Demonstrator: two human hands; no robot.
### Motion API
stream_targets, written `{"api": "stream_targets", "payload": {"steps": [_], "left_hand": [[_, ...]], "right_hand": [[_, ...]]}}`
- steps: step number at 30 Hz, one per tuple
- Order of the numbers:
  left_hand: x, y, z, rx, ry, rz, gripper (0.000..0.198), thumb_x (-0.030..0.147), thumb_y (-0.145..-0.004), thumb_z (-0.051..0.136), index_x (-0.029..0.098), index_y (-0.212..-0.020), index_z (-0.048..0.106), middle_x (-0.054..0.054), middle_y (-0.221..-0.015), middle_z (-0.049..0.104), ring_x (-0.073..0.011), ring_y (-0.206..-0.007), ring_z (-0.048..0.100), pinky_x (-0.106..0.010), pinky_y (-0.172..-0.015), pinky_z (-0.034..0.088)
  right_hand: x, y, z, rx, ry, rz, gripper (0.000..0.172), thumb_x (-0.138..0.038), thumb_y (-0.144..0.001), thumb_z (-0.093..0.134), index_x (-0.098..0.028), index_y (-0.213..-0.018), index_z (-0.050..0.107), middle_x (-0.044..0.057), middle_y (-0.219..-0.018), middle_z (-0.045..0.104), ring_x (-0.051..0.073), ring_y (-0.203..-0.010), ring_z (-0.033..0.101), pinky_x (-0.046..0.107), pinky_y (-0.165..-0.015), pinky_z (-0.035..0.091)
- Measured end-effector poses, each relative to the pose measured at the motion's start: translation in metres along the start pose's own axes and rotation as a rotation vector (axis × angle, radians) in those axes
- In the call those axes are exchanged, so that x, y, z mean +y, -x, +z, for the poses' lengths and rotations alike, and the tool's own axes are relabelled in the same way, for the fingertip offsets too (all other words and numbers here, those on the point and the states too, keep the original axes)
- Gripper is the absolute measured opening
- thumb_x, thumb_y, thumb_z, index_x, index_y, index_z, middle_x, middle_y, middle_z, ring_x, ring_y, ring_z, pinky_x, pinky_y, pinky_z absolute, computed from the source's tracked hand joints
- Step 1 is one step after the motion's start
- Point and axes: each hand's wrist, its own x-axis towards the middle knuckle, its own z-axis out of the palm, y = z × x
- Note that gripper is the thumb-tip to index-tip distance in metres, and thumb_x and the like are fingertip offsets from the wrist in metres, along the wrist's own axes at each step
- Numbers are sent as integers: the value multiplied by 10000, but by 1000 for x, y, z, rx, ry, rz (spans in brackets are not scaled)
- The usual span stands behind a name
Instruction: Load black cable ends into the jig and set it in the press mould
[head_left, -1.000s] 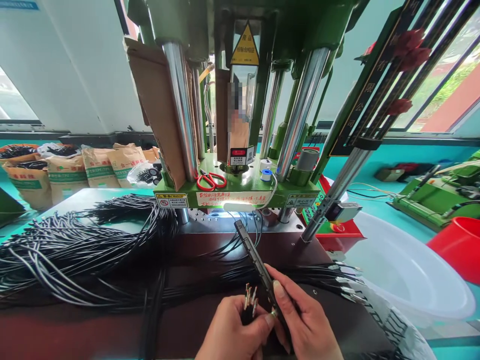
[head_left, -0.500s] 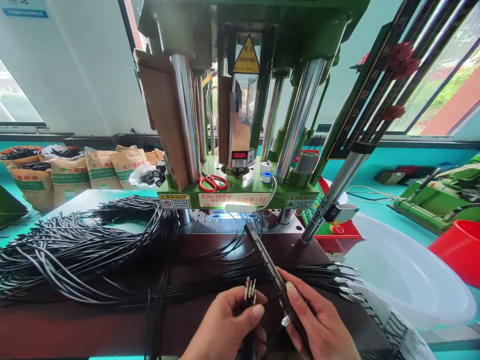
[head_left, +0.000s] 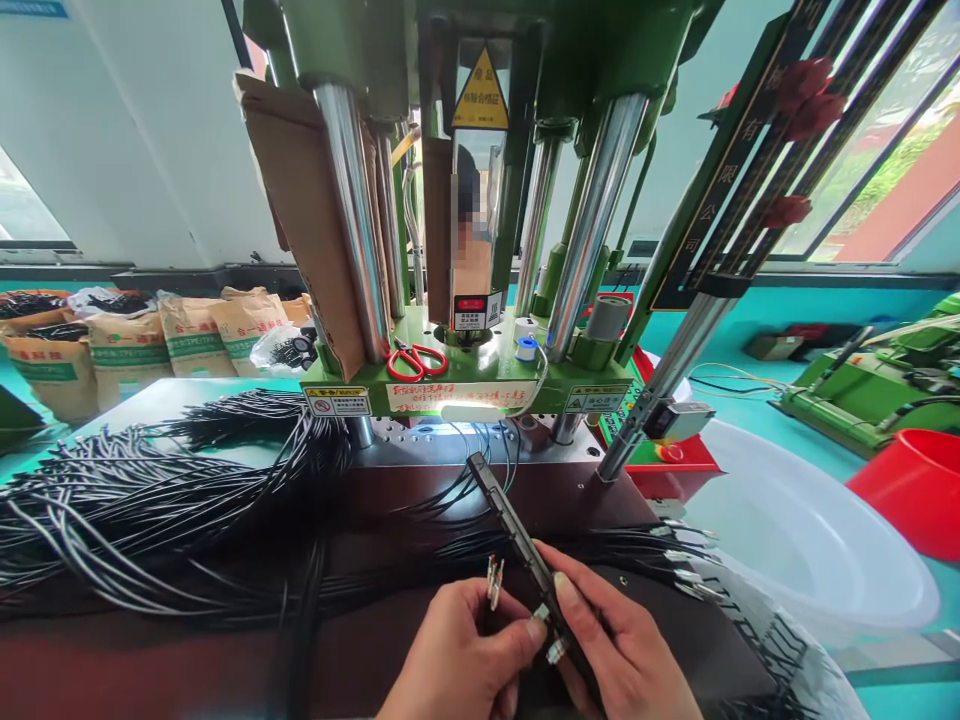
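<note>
Head view: the left hand (head_left: 457,655) is closed around a small bunch of cable ends (head_left: 494,580), whose metal terminals stick up above the thumb. The right hand (head_left: 622,650) grips a long black bar (head_left: 517,530) that slants up and away toward the press (head_left: 465,200). Thumb and forefinger of both hands meet at the bar's near end, where one more terminal (head_left: 555,652) shows. Both hands hover low over the dark table (head_left: 187,660). A big heap of black cables (head_left: 150,500) lies to the left, with more cables fanned out to the right beside a white basin (head_left: 810,540). Red scissors (head_left: 415,360) rest on the press's green base.
</note>
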Motion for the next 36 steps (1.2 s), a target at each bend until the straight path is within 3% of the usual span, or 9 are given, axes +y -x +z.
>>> {"api": "stream_targets", "payload": {"steps": [7, 13, 15, 17, 19, 24, 29, 34, 36], "left_hand": [[9, 4, 1, -4, -6, -44, 329, 389, -747, 586, 98, -831, 458, 12, -444, 404, -72, -359, 339, -176, -345, 266], [6, 2, 0, -7, 58, 2, 346, 388, -715, 625, 98, -778, 447, 5, -490, 419, -69, -352, 351, -184, -338, 280], [3, 1, -2, -38, 100, 25, 417, 440, -703, 652, 92, -806, 447, -7, -526, 439, -80, -389, 393, -196, -366, 326], [0, 0, -6, -49, 140, 69, 435, 435, -706, 670, 74, -842, 468, -28, -598, 476, -85, -467, 444, -213, -440, 390], [-1, 0, -11, -36, 167, 99, 412, 395, -734, 662, 61, -904, 490, -54, -682, 518, -90, -556, 493, -207, -521, 399], [0, 2, -17, 12, 213, 85, 525, 460, -755, 636, 63, -1053, 464, -50, -682, 523, -106, -559, 520, -214, -537, 383], [5, 5, -7, 38, 171, 129, 488, 520, -759, 604, 102, -919, 411, 6, -666, 456, -45, -388, 378, -176, -346, 271], [7, 2, 0, 74, 76, -1, 692, 740, -578, 592, 123, -825, 399, 49, -488, 376, -49, -317, 291, -182, -303, 199], [7, 1, 1, 68, 57, 3, 687, 756, -584, 569, 124, -800, 407, 48, -473, 364, -50, -317, 290, -179, -303, 194]], "right_hand": [[5, -3, 1, -23, 24, -53, 415, -449, -945, 390, -300, -1325, 463, 9, -1326, 449, 125, -1224, 424, 239, -1066, 299], [4, -1, 6, -24, 97, -198, 414, -369, -951, 403, -271, -1349, 460, 44, -1147, 539, 90, -1001, 537, 145, -876, 416], [0, 0, 7, -4, 65, -137, 428, -408, -945, 405, -236, -1329, 484, 61, -1133, 540, 100, -960, 555, 154, -821, 443], [-6, 2, 6, 11, -26, 26, 552, -510, -919, 402, -183, -1363, 433, 81, -955, 578, 92, -670, 557, 188, -569, 451], [-10, 4, 4, 8, -117, 168, 715, -598, -881, 404, -119, -1406, 338, 49, -711, 534, 66, -447, 399, 194, -396, 313], [-10, 5, -1, -18, -201, 212, 783, -619, -864, 418, -84, -1417, 271, 31, -673, 482, 59, -454, 360, 189, -402, 278], [-15, 6, 4, 16, -206, 187, 763, -603, -867, 432, -43, -1375, 333, 55, -689, 518, 47, -434, 346, 187, -400, 268], [-20, 8, 7, 62, -212, 187, 733, -595, -855, 459, -52, -1346, 402, 56, -649, 519, 49, -416, 331, 181, -385, 234], [-18, 7, 7, 64, -197, 175, 696, -588, -851, 469, -88, -1334, 448, 70, -699, 537, 52, -424, 353, 186, -385, 270]]}}
